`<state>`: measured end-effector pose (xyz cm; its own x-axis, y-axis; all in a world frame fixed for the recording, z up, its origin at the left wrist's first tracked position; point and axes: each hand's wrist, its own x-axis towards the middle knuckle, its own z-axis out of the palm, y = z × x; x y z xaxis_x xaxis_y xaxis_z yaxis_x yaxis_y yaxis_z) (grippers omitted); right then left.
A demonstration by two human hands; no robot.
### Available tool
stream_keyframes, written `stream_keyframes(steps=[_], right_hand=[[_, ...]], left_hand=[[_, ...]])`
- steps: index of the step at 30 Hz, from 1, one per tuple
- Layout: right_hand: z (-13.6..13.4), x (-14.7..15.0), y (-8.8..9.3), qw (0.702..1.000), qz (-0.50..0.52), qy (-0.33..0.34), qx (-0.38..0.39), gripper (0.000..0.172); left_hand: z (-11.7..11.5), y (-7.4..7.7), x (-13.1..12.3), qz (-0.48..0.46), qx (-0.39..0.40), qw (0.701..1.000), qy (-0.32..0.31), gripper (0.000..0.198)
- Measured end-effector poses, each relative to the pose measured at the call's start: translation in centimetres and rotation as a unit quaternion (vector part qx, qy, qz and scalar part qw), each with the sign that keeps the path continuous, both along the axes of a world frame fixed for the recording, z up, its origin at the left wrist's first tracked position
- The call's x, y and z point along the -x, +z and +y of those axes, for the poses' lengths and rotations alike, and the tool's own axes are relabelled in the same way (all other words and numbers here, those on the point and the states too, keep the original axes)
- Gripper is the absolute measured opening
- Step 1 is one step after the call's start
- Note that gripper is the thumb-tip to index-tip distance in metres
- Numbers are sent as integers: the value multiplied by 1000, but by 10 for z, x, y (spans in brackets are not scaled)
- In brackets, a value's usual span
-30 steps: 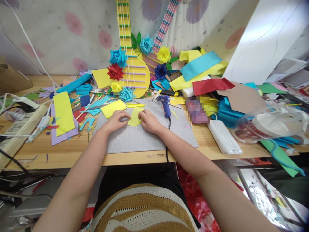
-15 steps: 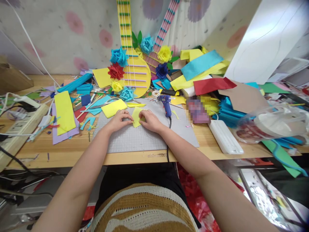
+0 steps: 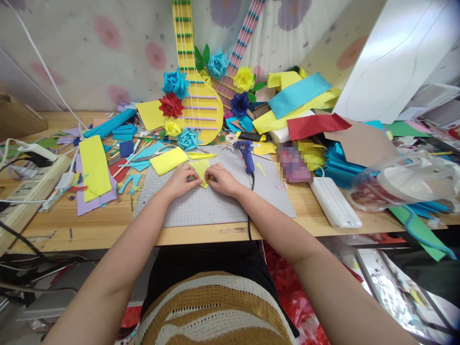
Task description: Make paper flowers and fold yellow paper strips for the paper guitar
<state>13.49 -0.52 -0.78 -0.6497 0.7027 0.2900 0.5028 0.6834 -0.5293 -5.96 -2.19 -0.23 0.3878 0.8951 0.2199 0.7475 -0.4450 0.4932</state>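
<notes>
A small yellow paper piece lies folded on the grey cutting mat. My left hand pinches its left edge with curled fingers. My right hand presses and pinches its right edge. Both hands almost meet over the paper. A larger yellow sheet lies just left of them on the mat's far corner, and a blue glue gun stands just right of my right hand, its black cord running toward me.
Paper guitars with paper flowers lean on the wall behind. Coloured paper scraps, scissors and a power strip crowd the left. A heap of coloured sheets, a white box and a plastic bag fill the right.
The yellow piece has been folded smaller and my hands have drawn closer together over it. The view has shifted slightly.
</notes>
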Motion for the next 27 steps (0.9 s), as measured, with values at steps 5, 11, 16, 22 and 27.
stream_keyframes(steps=[5, 11, 16, 22, 27], right_hand=[[-2, 1, -1, 999, 10, -17, 29, 15], [-5, 1, 1, 1000, 4, -17, 26, 19], [-7, 3, 4, 1000, -3, -21, 22, 21], [-10, 7, 4, 999, -19, -37, 8, 16], [-10, 9, 1, 998, -40, -43, -11, 17]], left_hand=[[0, -1, -6, 20, -11, 1000, 21, 17], [-1, -1, -8, 34, -20, 999, 26, 13], [-1, -1, -8, 39, -19, 999, 29, 11], [0, -2, -8, 38, -18, 999, 32, 9], [0, -3, -8, 38, -14, 999, 35, 11]])
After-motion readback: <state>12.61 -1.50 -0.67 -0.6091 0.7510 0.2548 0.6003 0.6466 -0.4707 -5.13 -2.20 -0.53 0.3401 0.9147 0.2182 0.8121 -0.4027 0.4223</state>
